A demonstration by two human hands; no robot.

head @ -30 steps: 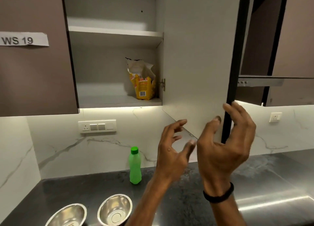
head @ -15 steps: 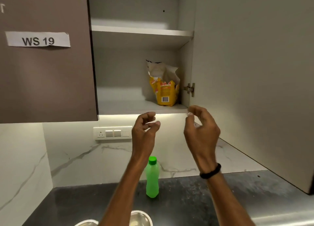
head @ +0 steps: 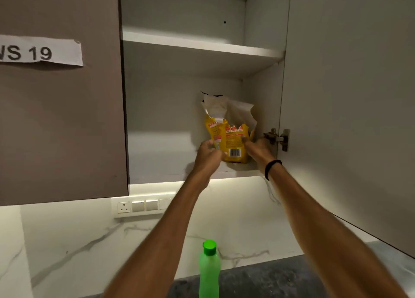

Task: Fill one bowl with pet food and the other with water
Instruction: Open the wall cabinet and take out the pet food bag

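A yellow pet food bag (head: 231,138) with a torn-open white top stands on the lower shelf (head: 161,169) of the open wall cabinet, near its right side. My left hand (head: 207,156) grips the bag's left edge and my right hand (head: 258,150), with a black band at the wrist, grips its right edge. A green bottle (head: 209,270) with a green cap stands on the dark counter below, between my forearms. No bowl is in view.
The open cabinet door (head: 350,109) hangs to the right, close to my right arm. A closed brown door labelled "WS 19" (head: 58,109) is on the left. An upper shelf (head: 197,45) spans the cabinet. A socket and switch panel (head: 141,205) sits on the marble wall.
Both hands have risen from below the cabinet into the lower shelf and closed on the bag. The view has moved closer and upward, and the steel bowls have dropped out of view.
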